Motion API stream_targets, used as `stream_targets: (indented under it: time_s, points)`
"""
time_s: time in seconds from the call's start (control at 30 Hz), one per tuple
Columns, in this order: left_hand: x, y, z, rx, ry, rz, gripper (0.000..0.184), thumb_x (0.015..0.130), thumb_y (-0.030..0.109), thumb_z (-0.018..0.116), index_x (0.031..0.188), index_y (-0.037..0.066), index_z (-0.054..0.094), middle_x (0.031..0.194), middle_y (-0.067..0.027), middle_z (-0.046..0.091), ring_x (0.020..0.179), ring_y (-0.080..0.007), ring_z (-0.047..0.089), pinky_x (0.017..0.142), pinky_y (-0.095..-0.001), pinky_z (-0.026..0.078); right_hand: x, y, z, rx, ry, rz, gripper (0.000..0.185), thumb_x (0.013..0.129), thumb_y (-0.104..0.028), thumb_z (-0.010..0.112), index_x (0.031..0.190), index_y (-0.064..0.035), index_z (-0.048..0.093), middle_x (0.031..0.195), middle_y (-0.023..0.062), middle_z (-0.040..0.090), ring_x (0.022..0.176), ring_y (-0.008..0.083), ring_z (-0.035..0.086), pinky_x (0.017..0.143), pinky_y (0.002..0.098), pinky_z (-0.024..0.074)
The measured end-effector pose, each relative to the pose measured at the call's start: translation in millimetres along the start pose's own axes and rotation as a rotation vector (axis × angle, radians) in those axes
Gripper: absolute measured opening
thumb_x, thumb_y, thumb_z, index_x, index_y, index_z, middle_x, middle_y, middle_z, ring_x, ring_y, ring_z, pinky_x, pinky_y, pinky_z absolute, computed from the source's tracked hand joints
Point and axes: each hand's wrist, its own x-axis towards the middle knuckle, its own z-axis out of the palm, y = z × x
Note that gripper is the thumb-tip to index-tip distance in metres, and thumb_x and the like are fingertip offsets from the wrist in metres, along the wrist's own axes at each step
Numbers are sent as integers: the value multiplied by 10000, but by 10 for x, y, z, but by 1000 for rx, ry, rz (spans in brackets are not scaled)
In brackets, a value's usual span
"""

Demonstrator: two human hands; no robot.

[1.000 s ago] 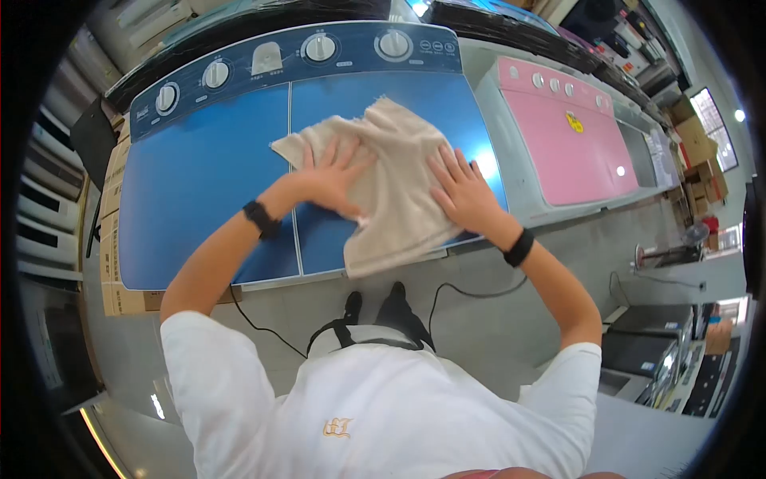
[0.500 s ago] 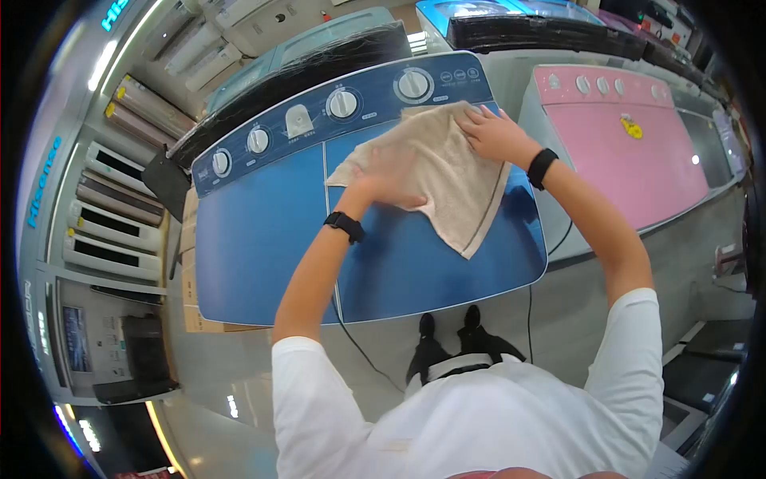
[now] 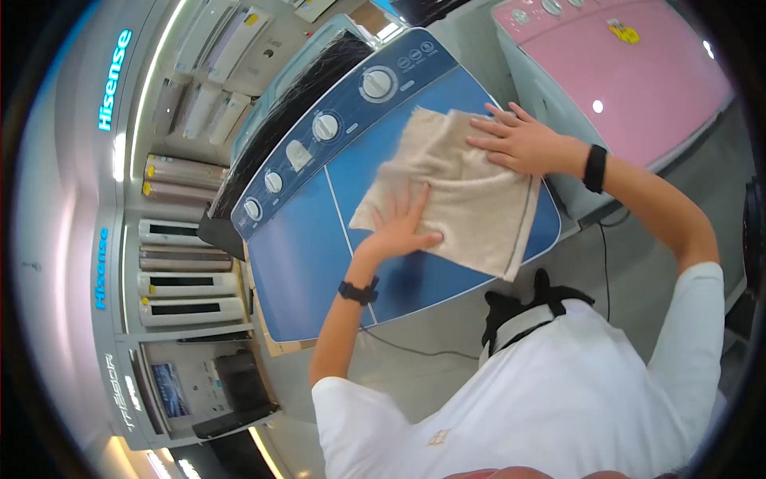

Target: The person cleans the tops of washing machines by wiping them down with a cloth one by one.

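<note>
A beige cloth (image 3: 471,188) lies spread and wrinkled over the right part of a blue washing machine's lid (image 3: 303,263). My left hand (image 3: 399,223) rests on the cloth's left side with its fingers spread. On the upper right part of the cloth lies my right hand (image 3: 519,144), fingers apart, two of them pointing past the cloth's edge. Behind the cloth runs the machine's dark blue control panel (image 3: 351,108) with several white knobs. A white line divides the lid in two.
A pink-lidded washing machine (image 3: 614,72) stands to the right. Behind the blue one is a machine wrapped in black plastic (image 3: 299,104). Air conditioner units (image 3: 191,281) line the left wall. A cable (image 3: 415,349) runs across the floor near my feet.
The view has turned and shifted. The cloth is spread wider and reaches closer to the lid's front edge. Both hands stay on it, the left now flat with fingers spread.
</note>
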Motion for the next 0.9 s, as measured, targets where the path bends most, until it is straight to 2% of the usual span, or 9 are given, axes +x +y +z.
stream_targets:
  time_s: [0.13, 0.23, 0.33, 0.43, 0.53, 0.63, 0.73, 0.77, 0.9]
  points:
    - [93, 83, 197, 31, 142, -2, 1182, 860, 701, 710, 1732, 235, 62, 1772, -252, -48, 1591, -569, -93, 1158, -822, -61, -191, -404, -29, -32, 35, 55, 528, 1070, -388, 487, 1561, -200, 526, 1686, 112, 400, 1603, 396, 254, 1259, 647, 219]
    - [-252, 553, 401, 21, 164, 99, 1172, 857, 676, 726, 1730, 213, 95, 1775, -242, -28, 1584, -581, -104, 1146, -837, -55, -634, -781, -146, 112, 86, 49, 496, 1032, -339, 555, 1502, -183, 583, 1656, 116, 436, 1575, 425, 285, 1238, 645, 261]
    - [-417, 1005, 662, 65, 233, 177, 1076, 848, 647, 751, 1701, 207, 265, 1778, -223, 10, 1586, -581, -79, 1120, -870, -13, -928, -1079, -349, 202, 115, 129, 487, 995, -286, 608, 1464, -152, 613, 1633, 116, 460, 1550, 421, 324, 1225, 638, 291]
    - [-404, 1525, 660, 93, 299, 111, 954, 813, 575, 809, 1615, 199, 455, 1772, -206, 87, 1589, -577, -12, 1090, -897, 48, -986, -1145, -297, 312, 182, 242, 493, 963, -227, 645, 1436, -92, 624, 1626, 112, 469, 1540, 410, 340, 1206, 634, 325]
    - [-334, 1910, 756, 35, 457, 22, 876, 768, 507, 853, 1532, 198, 558, 1746, -192, 199, 1583, -574, 69, 1063, -910, 108, -905, -1193, -213, 382, 263, 368, 473, 959, -209, 646, 1412, -72, 642, 1611, 115, 487, 1526, 428, 355, 1200, 599, 355]
    - [-325, 2150, 809, 80, 531, -93, 806, 756, 421, 865, 1486, 195, 609, 1702, -195, 313, 1568, -572, 169, 1085, -883, 152, -884, -1239, -186, 534, 415, 438, 388, 950, -145, 659, 1321, -40, 693, 1556, 152, 543, 1483, 453, 414, 1200, 552, 378]
    - [-297, 2234, 1015, 120, 652, -93, 702, 780, 360, 847, 1432, 180, 658, 1668, -205, 378, 1551, -562, 243, 1131, -815, 217, -960, -1243, 54, 715, 693, 482, 272, 936, -73, 676, 1192, -4, 738, 1482, 192, 604, 1418, 453, 501, 1201, 509, 389]
    - [-335, 2302, 1028, 59, 653, -89, 622, 820, 273, 807, 1406, 113, 670, 1655, -229, 393, 1536, -536, 309, 1175, -719, 282, -998, -1287, 90, 757, 714, 524, 250, 930, -63, 686, 1165, 2, 743, 1468, 199, 613, 1392, 451, 528, 1191, 503, 401]
    - [-397, 2288, 1072, -20, 630, 45, 587, 856, 158, 736, 1414, 8, 633, 1643, -271, 390, 1524, -520, 348, 1184, -660, 328, -1095, -1525, 13, 825, 753, 683, 194, 918, -44, 716, 1098, 17, 754, 1430, 216, 636, 1307, 435, 610, 1140, 480, 458]
